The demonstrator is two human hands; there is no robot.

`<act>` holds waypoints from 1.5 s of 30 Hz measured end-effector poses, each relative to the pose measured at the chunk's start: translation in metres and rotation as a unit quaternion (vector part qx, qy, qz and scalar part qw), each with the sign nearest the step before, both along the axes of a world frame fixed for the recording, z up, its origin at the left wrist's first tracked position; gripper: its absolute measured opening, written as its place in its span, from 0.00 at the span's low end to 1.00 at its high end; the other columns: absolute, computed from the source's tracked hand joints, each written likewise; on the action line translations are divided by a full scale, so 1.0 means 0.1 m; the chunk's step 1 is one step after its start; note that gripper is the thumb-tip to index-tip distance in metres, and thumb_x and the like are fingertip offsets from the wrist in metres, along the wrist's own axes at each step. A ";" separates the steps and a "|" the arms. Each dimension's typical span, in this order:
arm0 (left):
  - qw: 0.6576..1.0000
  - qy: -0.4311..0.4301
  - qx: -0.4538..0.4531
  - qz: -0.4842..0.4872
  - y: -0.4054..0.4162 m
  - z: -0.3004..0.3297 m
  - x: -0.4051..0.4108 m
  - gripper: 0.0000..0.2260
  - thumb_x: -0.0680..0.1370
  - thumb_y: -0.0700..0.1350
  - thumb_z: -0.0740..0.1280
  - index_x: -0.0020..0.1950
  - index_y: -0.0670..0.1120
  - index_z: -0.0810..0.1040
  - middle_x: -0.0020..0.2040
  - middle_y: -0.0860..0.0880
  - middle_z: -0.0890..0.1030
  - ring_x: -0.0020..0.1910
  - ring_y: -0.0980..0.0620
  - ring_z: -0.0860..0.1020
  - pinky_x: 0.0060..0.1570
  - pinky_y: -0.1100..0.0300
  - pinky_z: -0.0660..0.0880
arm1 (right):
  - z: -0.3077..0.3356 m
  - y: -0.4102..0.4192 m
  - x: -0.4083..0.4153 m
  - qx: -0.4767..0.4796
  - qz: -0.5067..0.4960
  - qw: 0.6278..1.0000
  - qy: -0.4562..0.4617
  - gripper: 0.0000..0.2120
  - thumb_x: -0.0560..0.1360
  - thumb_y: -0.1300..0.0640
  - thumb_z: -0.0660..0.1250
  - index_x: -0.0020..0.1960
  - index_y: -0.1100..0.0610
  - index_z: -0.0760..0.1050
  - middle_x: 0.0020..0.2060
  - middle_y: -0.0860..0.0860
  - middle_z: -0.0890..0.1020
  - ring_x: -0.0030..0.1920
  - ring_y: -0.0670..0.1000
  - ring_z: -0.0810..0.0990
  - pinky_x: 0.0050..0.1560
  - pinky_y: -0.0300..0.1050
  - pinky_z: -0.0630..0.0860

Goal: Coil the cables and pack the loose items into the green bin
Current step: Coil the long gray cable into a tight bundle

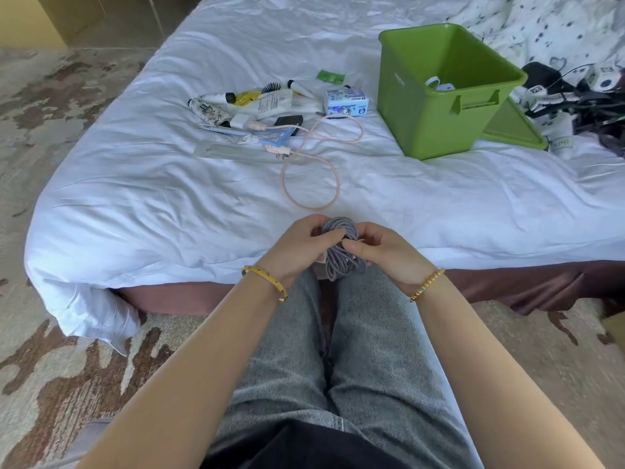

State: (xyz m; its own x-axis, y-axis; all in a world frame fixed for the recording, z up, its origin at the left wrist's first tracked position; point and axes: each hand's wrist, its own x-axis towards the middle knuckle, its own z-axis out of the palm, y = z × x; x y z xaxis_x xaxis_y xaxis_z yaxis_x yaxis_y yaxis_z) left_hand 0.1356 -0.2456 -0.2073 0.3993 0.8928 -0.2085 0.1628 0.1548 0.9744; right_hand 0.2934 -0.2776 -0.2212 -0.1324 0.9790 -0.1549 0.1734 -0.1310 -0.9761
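Note:
A grey braided cable (341,257), wound into a coil, is held over my knees at the bed's near edge. My left hand (301,247) grips the coil from the left. My right hand (382,253) pinches it from the right. A pink cable (313,164) lies in loose loops on the white sheet, plugged into a white charger (240,121). The green bin (439,93) stands on the bed at the right, with a few white items in its bottom. Loose items (270,103) lie left of the bin: tubes, a brush, packets, a blue-white box (346,102).
The bin's green lid (514,126) lies flat behind it to the right. A tangle of black and white gear (575,93) sits at the far right on a spotted duvet. Patterned carpet surrounds the bed.

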 end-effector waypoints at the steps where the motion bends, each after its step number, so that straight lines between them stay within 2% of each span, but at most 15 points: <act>1: 1.000 -0.006 -0.007 0.002 0.00 0.00 0.00 0.05 0.77 0.44 0.65 0.52 0.45 0.76 0.46 0.46 0.78 0.45 0.50 0.75 0.42 0.61 0.71 | 0.00 -0.01 -0.02 0.012 -0.005 1.000 -0.019 0.02 0.75 0.57 0.65 0.47 0.50 0.75 0.42 0.48 0.79 0.40 0.43 0.76 0.43 0.36 0.73; 3: 0.999 -0.022 -0.026 0.012 0.00 -0.01 -0.01 0.05 0.78 0.43 0.65 0.51 0.44 0.76 0.46 0.45 0.78 0.44 0.50 0.74 0.41 0.62 0.71 | 0.00 -0.03 -0.07 0.043 -0.003 0.994 -0.105 0.06 0.76 0.52 0.64 0.50 0.53 0.75 0.41 0.51 0.78 0.39 0.47 0.74 0.44 0.42 0.71; 6: 0.997 -0.059 -0.050 0.024 -0.02 -0.03 0.00 0.04 0.78 0.43 0.64 0.46 0.45 0.76 0.40 0.49 0.77 0.37 0.56 0.74 0.37 0.65 0.71 | 0.02 -0.05 -0.14 0.078 -0.026 0.985 -0.150 0.11 0.77 0.51 0.63 0.52 0.58 0.75 0.36 0.48 0.75 0.35 0.45 0.71 0.40 0.40 0.69; 9: 0.989 -0.126 -0.080 0.019 -0.02 -0.03 -0.03 0.05 0.79 0.42 0.63 0.45 0.47 0.77 0.40 0.51 0.78 0.36 0.60 0.76 0.38 0.67 0.73 | 0.05 -0.04 -0.20 0.091 -0.065 0.986 -0.125 0.10 0.77 0.54 0.63 0.50 0.61 0.75 0.35 0.48 0.75 0.35 0.47 0.72 0.38 0.41 0.70; 13: 0.983 -0.156 -0.094 0.001 0.00 -0.02 -0.07 0.05 0.79 0.40 0.62 0.47 0.47 0.76 0.45 0.51 0.78 0.41 0.59 0.77 0.40 0.69 0.76 | 0.06 -0.04 -0.26 0.093 -0.079 0.986 -0.113 0.10 0.77 0.56 0.63 0.50 0.63 0.74 0.40 0.54 0.77 0.40 0.51 0.75 0.42 0.45 0.73; 17: 0.982 -0.154 -0.104 0.015 -0.01 0.01 -0.07 0.04 0.78 0.40 0.63 0.45 0.47 0.76 0.44 0.50 0.78 0.39 0.59 0.77 0.36 0.70 0.75 | 0.04 -0.06 -0.26 0.081 -0.058 0.993 -0.068 0.04 0.78 0.56 0.62 0.49 0.56 0.72 0.39 0.49 0.77 0.35 0.38 0.76 0.38 0.30 0.72; 21: 0.982 -0.153 -0.113 0.014 0.01 0.03 -0.07 0.02 0.77 0.40 0.64 0.45 0.45 0.75 0.42 0.49 0.77 0.41 0.55 0.75 0.46 0.61 0.72 | 0.03 -0.05 -0.25 0.075 -0.046 0.993 -0.081 0.07 0.77 0.53 0.63 0.51 0.56 0.72 0.41 0.49 0.78 0.42 0.45 0.76 0.45 0.40 0.73; 25: 0.975 -0.189 -0.119 -0.012 0.02 0.05 -0.13 0.02 0.77 0.40 0.64 0.46 0.44 0.76 0.37 0.51 0.81 0.38 0.57 0.78 0.49 0.59 0.75 | 0.05 -0.07 -0.27 0.061 -0.059 0.996 0.024 0.03 0.77 0.57 0.63 0.46 0.54 0.76 0.38 0.47 0.80 0.36 0.40 0.78 0.37 0.33 0.75; 28: 0.982 -0.156 -0.096 -0.035 0.02 0.07 -0.16 0.04 0.78 0.38 0.63 0.46 0.44 0.77 0.41 0.50 0.80 0.38 0.59 0.80 0.42 0.64 0.79 | 0.04 -0.08 -0.25 0.048 -0.064 0.995 0.064 0.04 0.76 0.60 0.64 0.46 0.59 0.77 0.37 0.50 0.80 0.34 0.40 0.78 0.32 0.30 0.74; 30: 0.986 -0.138 -0.081 -0.036 0.01 0.09 -0.17 0.04 0.78 0.38 0.63 0.46 0.45 0.77 0.43 0.49 0.79 0.39 0.59 0.80 0.39 0.65 0.79 | 0.02 -0.08 -0.25 0.042 -0.059 0.995 0.075 0.06 0.76 0.61 0.64 0.48 0.62 0.78 0.39 0.53 0.80 0.37 0.44 0.78 0.36 0.33 0.76; 36: 0.997 -0.071 -0.028 -0.009 -0.03 0.13 -0.09 0.03 0.77 0.38 0.64 0.49 0.45 0.74 0.43 0.46 0.76 0.38 0.54 0.76 0.36 0.65 0.73 | 0.01 -0.06 -0.31 0.043 -0.076 0.990 0.112 0.08 0.77 0.62 0.62 0.44 0.55 0.79 0.36 0.48 0.83 0.37 0.44 0.81 0.39 0.37 0.78; 38: 0.999 -0.053 0.013 0.005 -0.04 0.14 -0.08 0.04 0.77 0.39 0.65 0.46 0.47 0.73 0.39 0.49 0.76 0.34 0.59 0.75 0.32 0.69 0.71 | 0.02 -0.04 -0.28 0.017 -0.064 0.986 0.151 0.08 0.77 0.62 0.62 0.44 0.55 0.79 0.35 0.47 0.84 0.37 0.43 0.82 0.37 0.36 0.78; 41: 0.996 -0.011 0.085 -0.002 -0.03 0.16 -0.10 0.04 0.77 0.39 0.64 0.46 0.47 0.74 0.37 0.53 0.76 0.30 0.66 0.74 0.29 0.76 0.68 | 0.06 -0.01 -0.16 -0.046 -0.019 0.970 0.238 0.08 0.75 0.64 0.62 0.51 0.59 0.78 0.42 0.50 0.85 0.41 0.46 0.83 0.38 0.37 0.79; 43: 0.994 0.004 0.108 -0.005 -0.02 0.16 -0.10 0.03 0.78 0.39 0.64 0.50 0.45 0.75 0.38 0.55 0.76 0.29 0.70 0.73 0.30 0.78 0.66 | 0.09 0.00 -0.10 -0.058 -0.011 0.965 0.254 0.09 0.75 0.64 0.62 0.53 0.60 0.78 0.44 0.52 0.84 0.41 0.47 0.83 0.37 0.37 0.78; 45: 0.993 0.009 0.117 -0.005 0.00 0.15 -0.10 0.04 0.78 0.38 0.64 0.51 0.44 0.75 0.38 0.54 0.76 0.30 0.70 0.73 0.32 0.78 0.66 | 0.08 0.00 -0.10 -0.050 -0.022 0.969 0.240 0.08 0.76 0.64 0.62 0.51 0.59 0.78 0.40 0.50 0.84 0.38 0.44 0.82 0.34 0.34 0.77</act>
